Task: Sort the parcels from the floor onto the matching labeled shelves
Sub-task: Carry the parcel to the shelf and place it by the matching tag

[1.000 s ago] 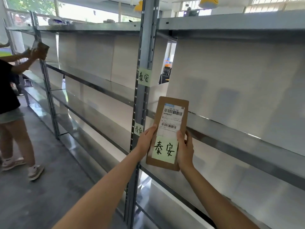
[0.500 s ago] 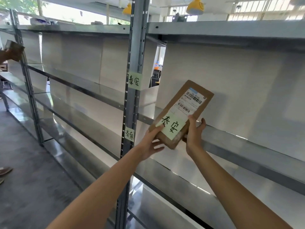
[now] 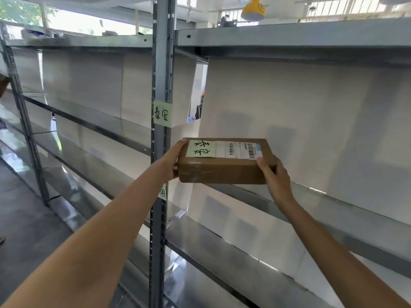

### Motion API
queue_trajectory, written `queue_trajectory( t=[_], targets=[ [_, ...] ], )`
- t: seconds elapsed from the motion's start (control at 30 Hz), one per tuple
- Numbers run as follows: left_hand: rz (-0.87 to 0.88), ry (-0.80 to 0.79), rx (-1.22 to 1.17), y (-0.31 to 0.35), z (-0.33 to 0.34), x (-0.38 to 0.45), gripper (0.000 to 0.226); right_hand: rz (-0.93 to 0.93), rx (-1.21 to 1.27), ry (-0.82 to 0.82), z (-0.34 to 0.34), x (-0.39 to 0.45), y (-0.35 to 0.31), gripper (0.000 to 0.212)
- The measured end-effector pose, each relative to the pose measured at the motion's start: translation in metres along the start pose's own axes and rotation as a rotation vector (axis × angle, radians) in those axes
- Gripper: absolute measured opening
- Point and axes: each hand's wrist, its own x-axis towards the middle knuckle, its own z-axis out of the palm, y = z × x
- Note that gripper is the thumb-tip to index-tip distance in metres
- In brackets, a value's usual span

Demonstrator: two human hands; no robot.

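Note:
I hold a brown cardboard parcel point(image 3: 224, 170) flat between both hands, its top bearing a green handwritten note and a white barcode label. My left hand point(image 3: 174, 160) grips its left end. My right hand point(image 3: 272, 172) grips its right front corner. The parcel hovers at the front edge of the middle metal shelf point(image 3: 329, 203), right of the grey upright post point(image 3: 161, 85). A green shelf label point(image 3: 162, 113) on that post carries the same characters as the parcel's note. A second green label point(image 3: 163, 192) lower on the post is half hidden behind my left wrist.
Grey metal shelving runs left and right, with a top shelf point(image 3: 289, 36) above and lower shelves point(image 3: 222, 252) below. White backing panels close the rear. Grey floor point(image 3: 26, 230) lies at left. A yellow lamp point(image 3: 253, 7) hangs above.
The parcel has turned from upright to lying flat and moved up and right toward the middle shelf. My hands shifted to its two ends. The other person at left has left the view.

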Motion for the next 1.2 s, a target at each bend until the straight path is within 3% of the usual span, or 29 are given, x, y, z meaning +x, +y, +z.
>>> queue_trajectory(
  t=[0.07, 0.3, 0.53, 0.9, 1.0, 1.1, 1.2],
  targets=[
    [0.07, 0.06, -0.009, -0.001, 0.014, 0.007, 0.043, 0.051, 0.022, 0.06, 0.003, 0.002, 0.004, 0.055],
    [0.163, 0.199, 0.094, -0.006, 0.042, 0.033, 0.034, 0.141, -0.078, 0.097, 0.015, 0.01, 0.017, 0.053],
    [0.226, 0.343, 0.428, -0.007, 0.045, 0.072, 0.051, 0.006, -0.335, 0.086, 0.021, 0.006, 0.028, 0.048],
    [0.222, 0.406, 0.539, -0.008, 0.057, 0.095, 0.059, 0.039, -0.485, 0.034, 0.025, 0.008, 0.035, 0.052],
    [0.319, 0.507, 0.619, -0.019, 0.06, 0.088, 0.06, 0.005, -0.456, 0.021, 0.023, 0.004, 0.037, 0.052],
    [0.524, 0.665, 0.999, -0.032, 0.06, 0.071, 0.068, -0.064, -0.508, 0.006, 0.016, -0.001, 0.037, 0.054],
    [0.757, 0.561, 1.219, -0.035, 0.065, 0.054, 0.073, -0.171, -0.747, 0.024, 0.0, -0.007, 0.038, 0.061]
  ],
)
